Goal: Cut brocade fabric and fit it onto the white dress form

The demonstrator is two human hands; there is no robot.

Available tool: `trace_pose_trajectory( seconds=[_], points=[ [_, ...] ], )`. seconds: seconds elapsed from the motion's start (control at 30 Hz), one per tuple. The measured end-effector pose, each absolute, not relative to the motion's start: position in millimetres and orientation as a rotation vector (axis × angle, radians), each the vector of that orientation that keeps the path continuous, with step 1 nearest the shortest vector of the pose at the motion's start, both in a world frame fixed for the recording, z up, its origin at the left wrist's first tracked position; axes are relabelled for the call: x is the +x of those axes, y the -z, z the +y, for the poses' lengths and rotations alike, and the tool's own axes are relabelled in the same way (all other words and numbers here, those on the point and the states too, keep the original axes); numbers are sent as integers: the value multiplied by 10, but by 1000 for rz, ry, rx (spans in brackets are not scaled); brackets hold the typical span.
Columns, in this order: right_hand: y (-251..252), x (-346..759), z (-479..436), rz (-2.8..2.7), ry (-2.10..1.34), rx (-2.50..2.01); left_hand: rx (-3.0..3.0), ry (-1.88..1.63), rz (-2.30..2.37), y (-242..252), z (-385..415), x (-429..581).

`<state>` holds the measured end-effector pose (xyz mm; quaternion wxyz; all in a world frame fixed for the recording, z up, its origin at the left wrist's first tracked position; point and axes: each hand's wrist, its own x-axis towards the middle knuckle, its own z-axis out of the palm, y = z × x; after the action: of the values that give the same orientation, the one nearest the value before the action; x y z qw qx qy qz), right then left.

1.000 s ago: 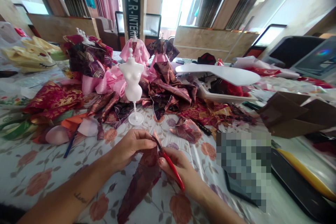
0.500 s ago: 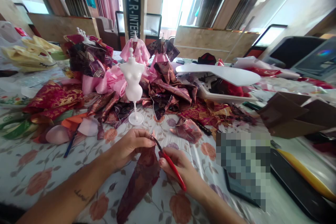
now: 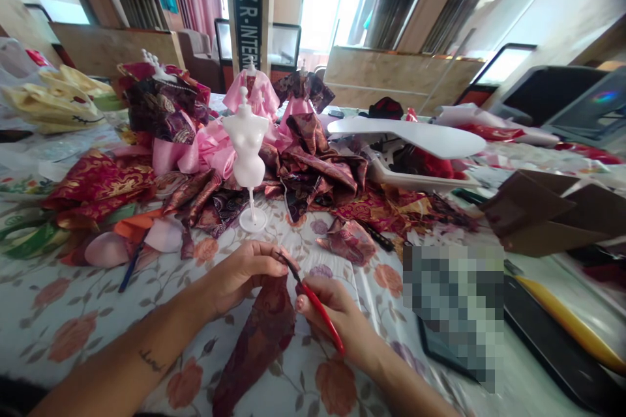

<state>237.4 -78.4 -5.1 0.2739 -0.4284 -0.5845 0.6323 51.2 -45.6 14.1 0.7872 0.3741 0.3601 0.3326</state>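
Between the two hands, at the left fingertips, the dark end of a red tool (image 3: 320, 316) meets the upper end of the cloth (image 3: 264, 345). The left hand (image 3: 249, 270) has its thumb and fingers pressed together, pinching that upper end; the right hand (image 3: 327, 303) has its fingers curled around the red handle. The step in hand looks like close work on the edge of the cloth, perhaps snipping or turning it; whether the tool's tips are apart or together is too small to tell.

The next move seems to call for a steady left pinch, with the tip guided finely from the right fingers so that it does not nip the thumb just beside it. From below the left fingers, the cloth trails down toward the wearer, over the table (image 3: 122, 332), its lower length held by neither hand. Straight beyond the fingers, apart from them, stands a bare white dummy (image 3: 247, 143); beyond the right fingers and off to the right lies a scrap (image 3: 349, 241).
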Motion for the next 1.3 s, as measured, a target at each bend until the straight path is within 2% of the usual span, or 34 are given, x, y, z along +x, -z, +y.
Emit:
trace_pose_trajectory(
  seconds=[0.63, 0.83, 1.03, 1.3],
  points=[
    [76, 2366, -777, -1433, -1769, -1141, 785, -674, 806, -118, -427, 525],
    [-61, 2426, -649, -1437, -1447, -1352, 734, -827, 858, -59, -394, 522],
    [62, 2568, -499, -1558, -938, -1561, 808, -1064, 917, -69, -251, 375],
    [215, 2300, -595, -1994, -494, -1596, 878, -1044, 1014, 163, -212, 155]
  ],
)
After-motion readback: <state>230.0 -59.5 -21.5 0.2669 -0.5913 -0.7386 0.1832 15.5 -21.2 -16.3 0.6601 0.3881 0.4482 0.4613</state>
